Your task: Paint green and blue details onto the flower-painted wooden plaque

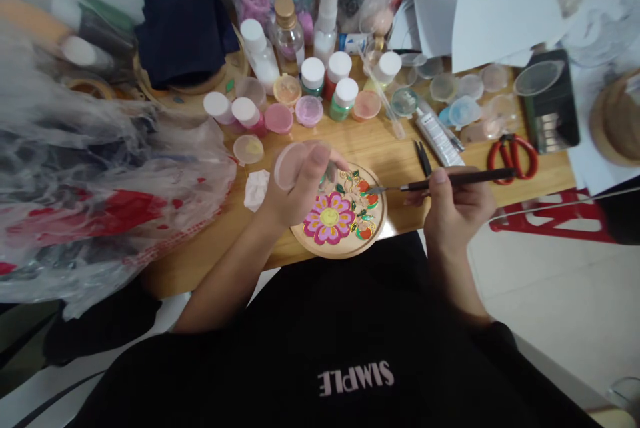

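A round wooden disc (373, 231) lies at the table's near edge, painted with a pink flower and orange and green details. My left hand (295, 191) is closed around a small pink-lidded paint pot (289, 165), held just above the disc's left side. My right hand (453, 205) pinches a thin dark paintbrush (465, 179) lying level, its tip touching the disc's upper right part near the orange shapes.
Several small paint pots and white-capped bottles (313, 85) crowd the wooden table (360, 141) behind the disc. A white tube (437, 138), red scissors (513, 155), clear lids and a dark box (550, 105) lie right. Crumpled plastic bags (100, 201) cover the left.
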